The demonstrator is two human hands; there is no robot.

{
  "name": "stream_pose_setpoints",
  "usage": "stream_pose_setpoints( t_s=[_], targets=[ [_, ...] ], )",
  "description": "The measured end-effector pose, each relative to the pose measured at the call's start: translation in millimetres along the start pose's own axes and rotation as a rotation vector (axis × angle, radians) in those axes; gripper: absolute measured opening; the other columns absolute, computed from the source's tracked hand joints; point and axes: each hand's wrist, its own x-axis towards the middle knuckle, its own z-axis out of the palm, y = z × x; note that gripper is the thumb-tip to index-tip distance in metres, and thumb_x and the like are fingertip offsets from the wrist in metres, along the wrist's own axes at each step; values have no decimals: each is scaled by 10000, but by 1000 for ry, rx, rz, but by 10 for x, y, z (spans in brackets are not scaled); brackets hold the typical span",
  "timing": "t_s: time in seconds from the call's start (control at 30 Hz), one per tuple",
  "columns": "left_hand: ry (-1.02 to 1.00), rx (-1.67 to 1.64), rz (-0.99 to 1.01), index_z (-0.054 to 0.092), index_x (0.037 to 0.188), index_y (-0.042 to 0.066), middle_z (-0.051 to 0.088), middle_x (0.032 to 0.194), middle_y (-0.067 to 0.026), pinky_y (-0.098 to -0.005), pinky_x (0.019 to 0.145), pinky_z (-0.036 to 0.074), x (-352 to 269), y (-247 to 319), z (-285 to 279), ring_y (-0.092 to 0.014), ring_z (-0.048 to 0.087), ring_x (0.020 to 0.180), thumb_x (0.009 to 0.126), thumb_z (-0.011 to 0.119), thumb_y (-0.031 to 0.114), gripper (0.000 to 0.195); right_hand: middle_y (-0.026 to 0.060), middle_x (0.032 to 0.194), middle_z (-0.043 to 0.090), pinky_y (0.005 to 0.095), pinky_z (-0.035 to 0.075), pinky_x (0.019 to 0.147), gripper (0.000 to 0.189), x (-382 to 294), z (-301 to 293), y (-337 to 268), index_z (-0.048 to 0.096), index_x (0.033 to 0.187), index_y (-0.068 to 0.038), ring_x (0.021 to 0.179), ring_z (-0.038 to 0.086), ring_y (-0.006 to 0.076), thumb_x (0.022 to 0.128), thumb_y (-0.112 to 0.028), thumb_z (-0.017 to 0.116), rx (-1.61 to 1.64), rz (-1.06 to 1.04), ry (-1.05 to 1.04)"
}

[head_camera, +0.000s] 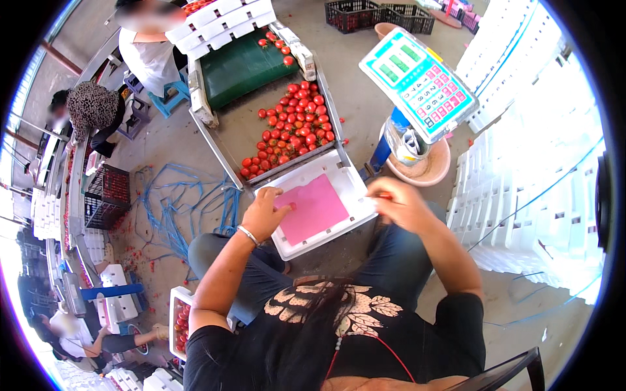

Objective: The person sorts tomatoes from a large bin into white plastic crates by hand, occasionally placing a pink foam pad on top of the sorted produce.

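Before me lies a white foam box [352, 183] with a pink sheet [313, 210] spread on its bottom. My left hand [266, 212] is at the box's left side, its thumb over the sheet beside a small red tomato [293, 206]; whether the fingers grip the rim or the sheet cannot be told. At the right rim, my right hand [398, 203] is blurred, with something small and red between its fingers, likely a tomato. Just beyond the box, many small red tomatoes [296, 122] lie in a metal-edged tray at the foot of a green conveyor belt [249, 66].
A digital weighing scale [420, 83] stands at the right, above a pink basin [440, 163]. White foam boxes [528, 195] are stacked far right. Blue strapping [171, 210] lies tangled on the floor at left. A foam box of tomatoes [181, 322] sits by my left elbow. Several people work at left.
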Motion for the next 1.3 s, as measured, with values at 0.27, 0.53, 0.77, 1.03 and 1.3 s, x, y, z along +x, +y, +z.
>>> stream_pose_setpoints(
  t_s=[0.27,0.53,0.77,1.03,1.3],
  targets=[
    [124,-1352,-732,279,1506,47,383,1483,-258,-601,914,495,493,-442,537,-398,432,1347,926,542,597,841,123,945,653,405,537,674,488,1632,660,1010,613,1088,8,864,674,244,965,-461,553,-325,206,-80],
    [545,-1673,-664,395,1451,122,414,1476,-150,-657,1034,351,765,-824,750,-353,405,1357,907,597,545,717,105,896,669,447,516,652,292,2244,771,1008,604,904,-15,765,653,293,945,-304,586,-395,-79,421],
    [595,-1739,-688,509,1361,103,497,1378,-95,-590,940,437,887,-864,784,-279,489,1263,896,632,457,596,64,947,669,417,438,875,121,2810,402,623,650,915,-104,1023,565,256,873,-147,545,-1437,-429,453],
    [639,-1793,-643,569,1255,78,575,1231,-81,-478,842,499,834,-907,804,-249,558,1153,892,634,393,485,69,1018,655,418,433,918,176,3028,381,459,680,979,-118,1093,572,244,905,-179,532,-1636,-414,95],
    [639,-1868,-618,602,1151,69,622,1111,-50,-403,803,477,873,-880,835,-234,611,1042,882,639,307,361,129,943,572,404,501,727,216,2318,124,196,567,1001,-42,830,619,294,800,-63,646,-903,-469,291]
  ],
)
